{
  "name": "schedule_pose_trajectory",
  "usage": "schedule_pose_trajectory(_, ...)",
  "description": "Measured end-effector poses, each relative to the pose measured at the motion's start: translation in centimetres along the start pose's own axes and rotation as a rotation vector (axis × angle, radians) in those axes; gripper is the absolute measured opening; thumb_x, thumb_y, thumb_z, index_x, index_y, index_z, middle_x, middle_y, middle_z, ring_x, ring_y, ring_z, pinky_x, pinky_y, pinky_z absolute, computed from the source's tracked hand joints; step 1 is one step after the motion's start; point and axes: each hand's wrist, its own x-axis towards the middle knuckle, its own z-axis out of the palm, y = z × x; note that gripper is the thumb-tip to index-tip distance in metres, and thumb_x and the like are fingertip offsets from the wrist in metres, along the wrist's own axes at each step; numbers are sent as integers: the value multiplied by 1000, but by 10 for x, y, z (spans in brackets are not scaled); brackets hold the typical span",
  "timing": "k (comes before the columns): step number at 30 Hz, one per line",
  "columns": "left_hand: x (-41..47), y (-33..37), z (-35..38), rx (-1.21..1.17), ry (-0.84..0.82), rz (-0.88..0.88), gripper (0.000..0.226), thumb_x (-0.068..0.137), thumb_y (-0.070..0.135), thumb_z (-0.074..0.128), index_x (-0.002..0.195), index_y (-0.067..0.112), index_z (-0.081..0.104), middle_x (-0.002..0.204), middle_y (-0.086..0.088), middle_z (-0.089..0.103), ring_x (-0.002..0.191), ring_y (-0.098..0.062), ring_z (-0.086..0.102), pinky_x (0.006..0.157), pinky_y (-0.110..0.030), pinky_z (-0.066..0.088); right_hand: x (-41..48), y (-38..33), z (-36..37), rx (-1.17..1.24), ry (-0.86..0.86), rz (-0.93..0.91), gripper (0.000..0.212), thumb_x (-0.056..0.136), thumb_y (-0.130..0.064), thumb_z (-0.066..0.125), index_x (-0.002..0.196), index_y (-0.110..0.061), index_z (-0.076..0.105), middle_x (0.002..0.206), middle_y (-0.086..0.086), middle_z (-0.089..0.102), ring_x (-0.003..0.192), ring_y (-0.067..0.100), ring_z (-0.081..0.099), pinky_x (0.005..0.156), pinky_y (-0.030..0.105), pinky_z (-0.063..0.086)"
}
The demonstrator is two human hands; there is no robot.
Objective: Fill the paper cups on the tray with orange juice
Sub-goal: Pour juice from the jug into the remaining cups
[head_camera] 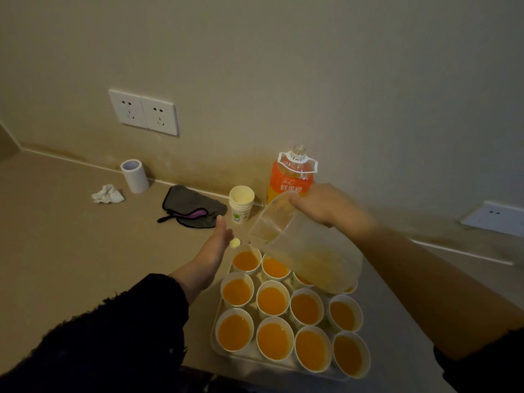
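Right grip (pixel 326 205) grasps a tipped clear plastic pitcher (pixel 307 252) above juice-filled white paper cups (pixel 272 282), lower centre; left grip (pixel 218 241) released, fingers straight.

The person wears a black, fuzzy knit top. The left sleeve (pixel 107 336), lower left of the frame, ends on the forearm. The right sleeve (pixel 487 370), lower right, leaves the forearm bare.

Paper cups (pixel 272 300), white, stand upright in three close rows on a pale tray (pixel 215 348) near the worktop (pixel 85 251) edge, each holding orange juice (pixel 235 331). A clear plastic jug (pixel 312 251), almost empty, tilts spout-down above the far-left cup. An uncapped juice bottle (pixel 290 180) stands behind, by the wall.
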Motion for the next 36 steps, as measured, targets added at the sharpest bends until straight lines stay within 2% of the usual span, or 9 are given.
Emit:
schedule_pose_trajectory(3, -3, 2, 1, 7, -6, 7, 79, 93, 64, 5, 149, 13, 26, 155, -3, 29, 144, -20, 22, 118, -40, 10, -2, 3, -4, 12, 10, -31, 50, 93, -60, 34, 119, -23, 54, 108, 2, 60, 82, 17, 55, 86, 40, 53)
schedule_pose_trajectory(6, -6, 4, 2, 9, -2, 7, 77, 94, 63, 6, 149, 13, 27, 154, -3, 30, 143, -20, 24, 117, -39, 12, -5, 7, -7, 28, 13, -30, 53, 92, -64, 32, 120, -24, 53, 106, 0, 60, 85, 18, 59, 85, 41, 54)
schedule_pose_trajectory(9, -9, 2, 3, 16, -7, 13, 77, 94, 62, 6, 148, 12, 27, 154, -3, 31, 143, -20, 25, 116, -39, 12, -9, 13, -14, 22, 3, 5, 43, 94, -59, 34, 101, -22, 54, 87, 1, 59, 76, 19, 61, 78, 35, 55)
schedule_pose_trajectory(12, -10, -1, 3, 39, 3, 13, 78, 94, 63, 7, 148, 12, 27, 154, -4, 31, 142, -20, 25, 118, -41, 11, -11, 22, -21, -1, -3, 48, 45, 94, -57, 35, 90, -17, 56, 76, 3, 57, 70, 20, 61, 68, 30, 52)
schedule_pose_trajectory(15, -12, -4, 5, 38, -2, 11, 78, 93, 64, 8, 148, 11, 27, 154, -4, 31, 142, -20, 26, 118, -40, 12, -14, 33, -26, -11, -11, 91, 53, 92, -57, 38, 87, -11, 64, 76, 7, 62, 69, 23, 64, 71, 33, 54)
schedule_pose_trajectory(18, -15, -4, 10, 43, -18, 6, 78, 94, 62, 7, 147, 10, 30, 152, -6, 33, 141, -21, 28, 116, -38, 14, -17, 41, -27, -77, -13, 92, 48, 93, -54, 39, 78, -13, 58, 70, 5, 55, 64, 19, 57, 71, 32, 50)
schedule_pose_trajectory(25, -12, -7, 25, 87, -58, -29, 79, 93, 65, 6, 148, 13, 29, 153, -3, 32, 142, -20, 25, 116, -40, 13, -16, 49, -10, -276, 13, 51, 42, 91, -58, 37, 87, -19, 54, 82, 3, 55, 77, 21, 54, 72, 31, 45)
schedule_pose_trajectory(31, -10, -9, 23, 110, -65, -30, 80, 92, 67, 7, 149, 15, 29, 153, -1, 33, 143, -20, 25, 117, -41, 13, -9, 45, 1, -345, 8, 33, 53, 92, -58, 34, 103, -15, 64, 89, 4, 57, 82, 21, 54, 76, 33, 45)
schedule_pose_trajectory(36, -13, -5, 20, 101, -60, -13, 78, 93, 63, 7, 149, 13, 27, 153, -2, 32, 142, -21, 26, 115, -38, 15, -9, 40, 7, -377, 7, -8, 52, 92, -61, 31, 92, -17, 60, 85, 2, 57, 82, 19, 55, 77, 33, 47)
